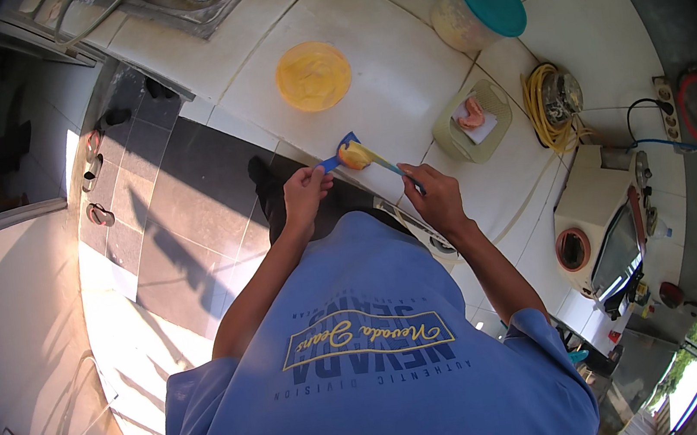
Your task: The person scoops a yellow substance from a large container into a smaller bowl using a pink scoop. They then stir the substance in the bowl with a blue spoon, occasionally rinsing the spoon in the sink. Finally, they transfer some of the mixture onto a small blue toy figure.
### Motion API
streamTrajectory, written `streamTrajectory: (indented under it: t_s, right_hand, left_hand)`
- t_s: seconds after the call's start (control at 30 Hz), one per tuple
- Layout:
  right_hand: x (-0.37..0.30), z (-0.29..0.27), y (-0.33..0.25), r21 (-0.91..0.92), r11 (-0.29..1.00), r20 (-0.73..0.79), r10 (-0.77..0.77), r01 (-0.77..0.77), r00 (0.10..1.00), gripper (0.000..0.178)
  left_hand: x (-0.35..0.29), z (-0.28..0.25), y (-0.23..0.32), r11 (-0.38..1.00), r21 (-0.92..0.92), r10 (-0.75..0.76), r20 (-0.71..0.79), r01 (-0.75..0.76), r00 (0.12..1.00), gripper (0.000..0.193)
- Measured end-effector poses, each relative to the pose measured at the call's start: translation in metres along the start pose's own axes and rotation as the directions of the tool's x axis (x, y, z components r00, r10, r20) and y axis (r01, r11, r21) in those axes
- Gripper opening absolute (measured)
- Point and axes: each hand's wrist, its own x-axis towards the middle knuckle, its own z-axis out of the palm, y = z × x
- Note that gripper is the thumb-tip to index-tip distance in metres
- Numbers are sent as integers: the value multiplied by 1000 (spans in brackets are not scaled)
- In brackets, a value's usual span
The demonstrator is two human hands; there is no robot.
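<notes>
Both my hands are over the near edge of the white tiled counter [255, 59]. My left hand [307, 196] pinches the handle of a blue spoon-like tool [331, 164]. A lump of soft yellow dough or paste [353, 156] sits on its wide end. My right hand [436, 198] grips a slim utensil with a blue handle [402, 171]. Its yellow-smeared end touches the lump, so whether it is a spoon or a spatula cannot be made out. Beyond my hands stands a round bowl [281, 87] with more of the yellow mass in it.
A pale green basket [444, 130] to the right holds a pinkish shaped piece [471, 114] on white paper. Behind it stands a teal-lidded tub [493, 1]. Coiled yellow cable or hose [536, 103] lies farther right. A sink [191, 2] is at the far left.
</notes>
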Motion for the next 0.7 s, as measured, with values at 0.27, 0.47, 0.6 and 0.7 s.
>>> streamTrajectory:
  t_s: [0.27,0.47,0.6,0.7]
  right_hand:
    - [1,1,-2,-123,984,-18,-129,125,992,24]
    - [0,3,0,-138,980,-11,-148,145,989,24]
    - [0,0,-6,-125,985,5,-115,115,993,25]
    - [-1,4,-4,-131,982,-25,-143,139,989,25]
  left_hand:
    - [-4,-3,1,999,-49,-14,20,15,1000,23]
    - [-4,-6,3,998,-53,-14,18,14,1000,23]
    - [-4,-8,4,998,-51,-22,19,23,1000,23]
    - [-4,-9,4,998,-50,-29,22,30,999,23]
